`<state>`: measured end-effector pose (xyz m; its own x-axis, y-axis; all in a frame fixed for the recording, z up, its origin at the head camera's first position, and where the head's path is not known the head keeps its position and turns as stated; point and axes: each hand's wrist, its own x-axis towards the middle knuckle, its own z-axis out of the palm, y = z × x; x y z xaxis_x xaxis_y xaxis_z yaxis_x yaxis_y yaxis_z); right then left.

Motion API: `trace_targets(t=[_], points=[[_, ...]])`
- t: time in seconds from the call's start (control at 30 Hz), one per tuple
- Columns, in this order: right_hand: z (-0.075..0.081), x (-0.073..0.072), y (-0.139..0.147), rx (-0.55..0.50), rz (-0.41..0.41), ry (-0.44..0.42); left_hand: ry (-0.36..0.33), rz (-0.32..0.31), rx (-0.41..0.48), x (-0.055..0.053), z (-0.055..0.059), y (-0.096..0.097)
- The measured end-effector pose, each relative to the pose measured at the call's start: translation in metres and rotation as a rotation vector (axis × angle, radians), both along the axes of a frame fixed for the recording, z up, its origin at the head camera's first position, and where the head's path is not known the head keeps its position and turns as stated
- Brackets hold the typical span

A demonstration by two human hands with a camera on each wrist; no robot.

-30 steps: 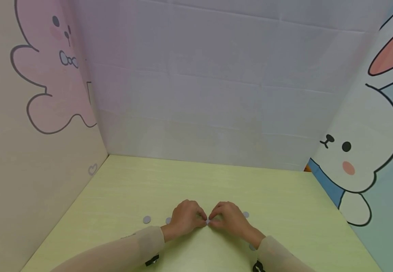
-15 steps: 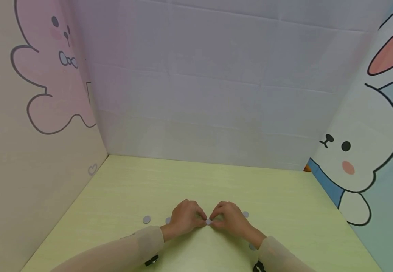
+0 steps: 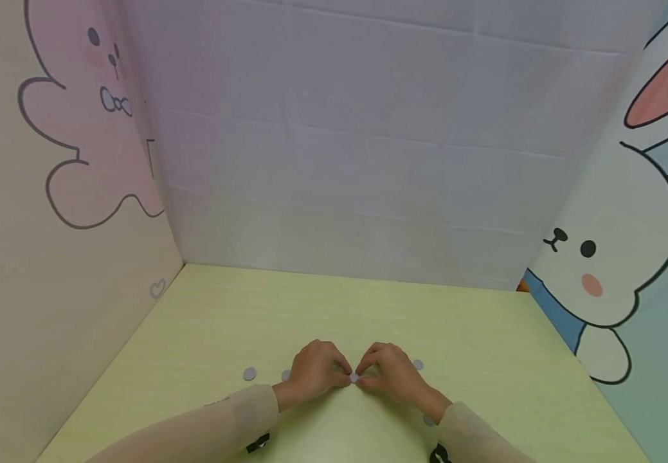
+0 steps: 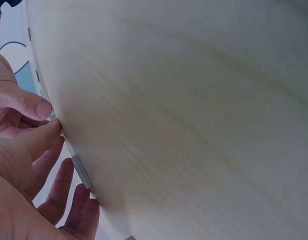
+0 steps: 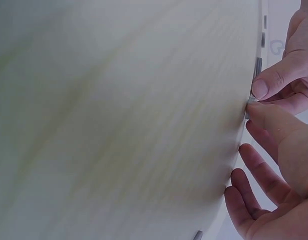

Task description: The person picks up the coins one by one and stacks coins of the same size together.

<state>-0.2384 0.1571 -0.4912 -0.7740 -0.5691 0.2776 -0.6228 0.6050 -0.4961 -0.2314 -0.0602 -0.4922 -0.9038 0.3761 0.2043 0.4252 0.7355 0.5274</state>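
Observation:
A small grey disc (image 3: 353,378) sits between the two hands at the middle of the table. My left hand (image 3: 315,368) pinches its left side with thumb and forefinger. From the other side my right hand (image 3: 393,373) pinches it in the same way, its fingertips close to the left ones. In the right wrist view, the disc (image 5: 252,100) is a grey sliver mostly covered by the thumbs. The left hand's other fingers lie beside another grey disc (image 4: 80,171), whose edge shows in the left wrist view.
More grey discs lie about: one far left (image 3: 249,373), one partly behind the left hand (image 3: 286,375), one beyond the right hand (image 3: 418,364), and one by the right sleeve (image 3: 429,420). Walls with cartoon prints border the pale yellow table (image 3: 334,308).
The disc between the fingertips shows more of its round face than a second ago. Both hands stay almost in the same place.

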Motion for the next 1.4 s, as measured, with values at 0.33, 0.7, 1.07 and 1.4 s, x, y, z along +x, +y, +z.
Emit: trace_targets(t=[0.33, 0.7, 1.07, 1.4], points=[[-0.001, -0.002, 0.006, 0.017, 0.008, -0.01, -0.011, -0.004, 0.004, 0.0, 0.001, 0.0], [0.012, -0.006, 0.046, 0.012, -0.056, -0.016, -0.024, -0.002, 0.006, 0.001, 0.002, 0.0], [0.008, -0.008, 0.09, 0.029, -0.07, 0.005, -0.03, 0.0, 0.02, 0.004, 0.004, 0.0], [-0.001, -0.004, 0.109, 0.066, -0.011, 0.057, -0.01, -0.012, 0.019, 0.003, 0.003, -0.002]])
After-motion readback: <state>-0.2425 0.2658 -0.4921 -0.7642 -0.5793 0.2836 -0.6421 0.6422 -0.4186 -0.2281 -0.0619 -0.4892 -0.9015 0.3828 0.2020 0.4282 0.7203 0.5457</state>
